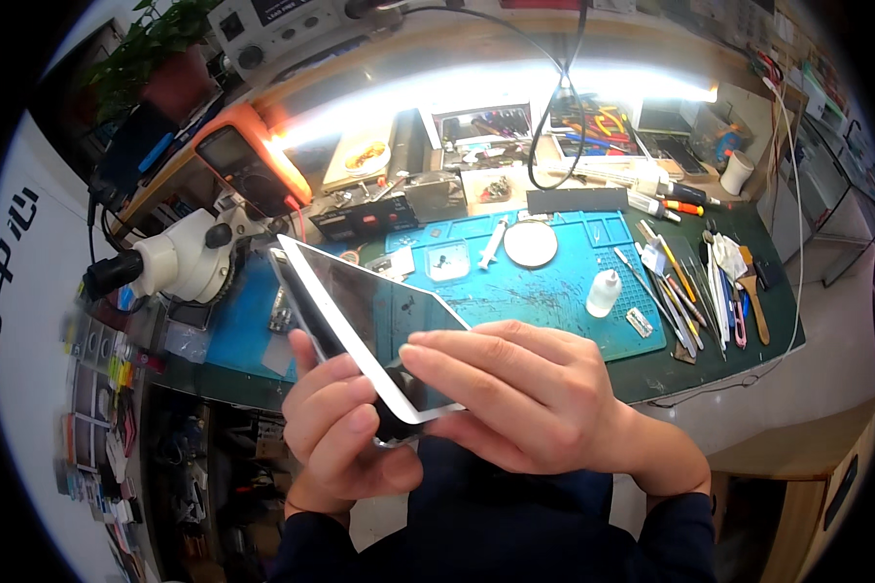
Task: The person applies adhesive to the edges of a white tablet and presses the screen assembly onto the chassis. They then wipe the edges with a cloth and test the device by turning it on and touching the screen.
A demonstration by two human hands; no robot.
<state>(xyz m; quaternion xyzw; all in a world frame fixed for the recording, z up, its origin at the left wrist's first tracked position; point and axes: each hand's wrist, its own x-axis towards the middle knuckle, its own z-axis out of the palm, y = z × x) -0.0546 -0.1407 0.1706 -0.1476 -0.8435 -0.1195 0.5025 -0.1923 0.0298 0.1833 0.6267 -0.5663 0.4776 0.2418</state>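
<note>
A white-framed tablet (360,291) with a dark glossy screen is held up tilted above the near edge of the bench. Along its left long side a dark layer shows under the white frame; whether the two are apart I cannot tell. My left hand (335,428) grips the near left side, fingers curled round the edge by the bottom corner. Across the lower right of the screen lie the fingers of my right hand (535,394), with part of that hand under the tablet's near edge. The tablet's underside is hidden.
A blue repair mat (554,282) bears a syringe (493,243), a round white dish (531,243) and a white squeeze bottle (604,293). Tweezers, brushes and a wooden-handled brush (753,309) lie at right. A microscope (180,257) and an orange multimeter (253,160) stand at left.
</note>
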